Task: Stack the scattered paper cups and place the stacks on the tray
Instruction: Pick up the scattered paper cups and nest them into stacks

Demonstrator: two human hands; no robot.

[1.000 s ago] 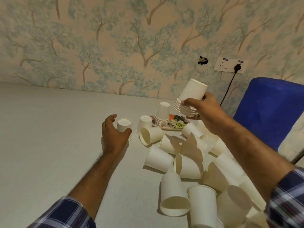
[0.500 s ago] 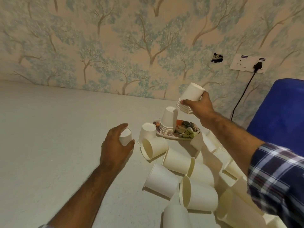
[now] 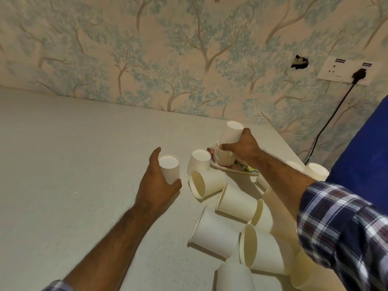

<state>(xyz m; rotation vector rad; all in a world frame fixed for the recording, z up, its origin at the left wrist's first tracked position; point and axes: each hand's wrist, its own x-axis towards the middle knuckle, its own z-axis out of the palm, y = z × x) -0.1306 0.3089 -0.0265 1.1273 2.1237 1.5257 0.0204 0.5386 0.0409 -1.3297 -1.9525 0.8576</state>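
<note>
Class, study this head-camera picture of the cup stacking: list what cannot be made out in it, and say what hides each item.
- Stack of cups, head view: the right hand covers part of it, so the count and whether it rests on the tray are unclear.
- Tray: its pattern and far side are hidden by the stack and the right forearm.
- Scattered cups at the bottom edge: cut off by the frame and the plaid sleeve.
- Single cup: its mouth is hidden in the left hand.

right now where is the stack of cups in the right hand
In the head view the stack of cups sits right of centre, upside down in the right hand, over the far end of the tray near the wall, beside a single upturned cup.
</note>
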